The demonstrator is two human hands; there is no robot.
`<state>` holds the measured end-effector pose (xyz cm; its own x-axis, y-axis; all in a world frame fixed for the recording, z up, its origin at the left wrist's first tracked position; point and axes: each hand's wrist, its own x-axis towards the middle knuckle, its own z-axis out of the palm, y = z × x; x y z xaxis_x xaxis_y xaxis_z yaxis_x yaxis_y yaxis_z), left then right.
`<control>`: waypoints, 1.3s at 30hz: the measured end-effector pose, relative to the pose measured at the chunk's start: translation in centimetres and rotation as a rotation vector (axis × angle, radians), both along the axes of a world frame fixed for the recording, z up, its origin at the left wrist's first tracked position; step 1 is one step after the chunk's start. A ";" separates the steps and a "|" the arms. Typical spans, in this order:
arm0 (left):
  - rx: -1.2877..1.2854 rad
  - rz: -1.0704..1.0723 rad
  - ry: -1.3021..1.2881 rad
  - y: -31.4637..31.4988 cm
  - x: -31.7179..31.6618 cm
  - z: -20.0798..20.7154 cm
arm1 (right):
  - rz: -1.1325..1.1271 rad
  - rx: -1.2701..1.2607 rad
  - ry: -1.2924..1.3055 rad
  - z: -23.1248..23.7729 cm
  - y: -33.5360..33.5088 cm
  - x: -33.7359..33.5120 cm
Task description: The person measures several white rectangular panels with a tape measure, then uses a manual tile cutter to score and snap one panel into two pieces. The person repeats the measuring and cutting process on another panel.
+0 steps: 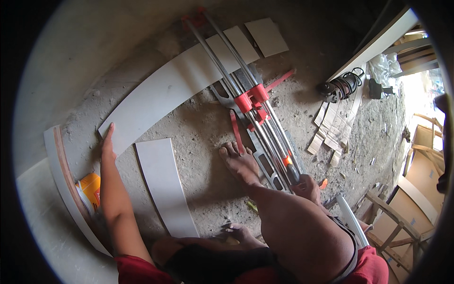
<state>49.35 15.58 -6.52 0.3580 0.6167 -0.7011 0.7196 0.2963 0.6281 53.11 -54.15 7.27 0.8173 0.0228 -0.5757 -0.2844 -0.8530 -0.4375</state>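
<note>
A long white tile (163,92) lies across a tile cutter with red fittings and twin metal rails (253,100). My left hand (108,143) grips the tile's near left end, seen almost edge-on, with a digit lying along the tile and the others partly hidden. Down at the near right end of the cutter, my right hand (308,189) is closed round its dark handle (292,173), which has an orange part. My bare foot (240,163) rests beside the cutter's base, against a red support arm (236,130).
Another white tile strip (165,184) lies nearer me, and a short tile piece (267,37) beyond the cutter. At right are a corded power tool (341,88), flattened cardboard (333,128) and a wooden frame (395,222). A yellow-orange container (90,189) stands at left by the wall.
</note>
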 end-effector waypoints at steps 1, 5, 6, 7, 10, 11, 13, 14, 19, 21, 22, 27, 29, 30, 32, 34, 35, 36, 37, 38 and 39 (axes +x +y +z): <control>0.006 -0.029 0.017 0.2 -0.1 -0.2 | -0.047 0.052 -0.011 0.1 0.3 0.2; 0.021 -0.022 0.018 1.0 -0.6 -0.7 | -0.098 0.233 -0.053 2.2 2.6 1.8; 0.017 -0.015 0.017 1.0 -0.6 -0.7 | -0.166 0.235 0.009 2.9 3.3 2.4; 0.005 -0.005 0.016 1.0 -0.5 -0.7 | -0.129 0.233 -0.008 3.7 4.0 3.1; -0.018 -0.030 -0.033 0.6 -0.4 -0.6 | -0.038 0.229 -0.048 6.0 5.9 5.3; 0.003 -0.019 -0.018 0.5 -0.3 -0.5 | -0.006 0.226 -0.065 6.7 6.5 5.9; 0.005 -0.019 -0.010 0.2 -0.2 -0.3 | 0.109 0.213 -0.169 7.4 7.9 7.0; 0.011 -0.007 0.003 0.1 -0.2 -0.3 | 0.110 0.216 -0.191 7.6 8.6 7.5; 0.055 0.031 -0.056 -0.1 0.1 0.0 | 0.066 0.299 -0.205 7.7 11.7 10.2; 0.061 0.036 -0.053 -0.2 0.1 0.0 | 0.083 0.291 -0.219 7.7 12.7 11.2; 0.062 0.037 -0.048 -0.2 0.1 0.1 | 0.098 0.276 -0.233 7.7 13.1 11.6; 0.082 0.061 0.014 0.1 0.0 -0.1 | 0.075 0.354 -0.286 6.9 14.6 13.0; 0.058 0.034 0.035 0.5 0.0 -0.3 | 0.083 0.329 -0.302 6.6 14.8 13.3; 0.037 0.000 0.049 0.7 -0.1 -0.5 | 0.075 0.354 -0.284 6.5 14.9 13.3; 0.027 -0.030 0.085 1.1 -0.2 -0.7 | 0.058 0.371 -0.267 6.3 14.8 13.4; 0.047 -0.025 0.126 1.2 -0.4 -0.9 | 0.034 0.376 -0.231 6.2 14.7 13.3; 0.052 -0.017 0.130 1.2 -0.5 -1.0 | 0.031 0.373 -0.224 6.0 14.7 13.2; 0.058 -0.008 0.135 1.2 -0.5 -1.0 | 0.029 0.370 -0.218 5.9 14.6 13.1; 0.065 0.002 0.141 1.2 -0.6 -1.1 | 0.038 0.366 -0.229 5.7 14.6 12.9; 0.060 -0.003 0.113 1.2 -0.6 -1.1 | 0.036 0.337 -0.219 5.4 14.6 12.6; 0.055 -0.007 0.086 1.2 -0.6 -1.1 | 0.048 0.361 -0.243 5.2 14.6 12.4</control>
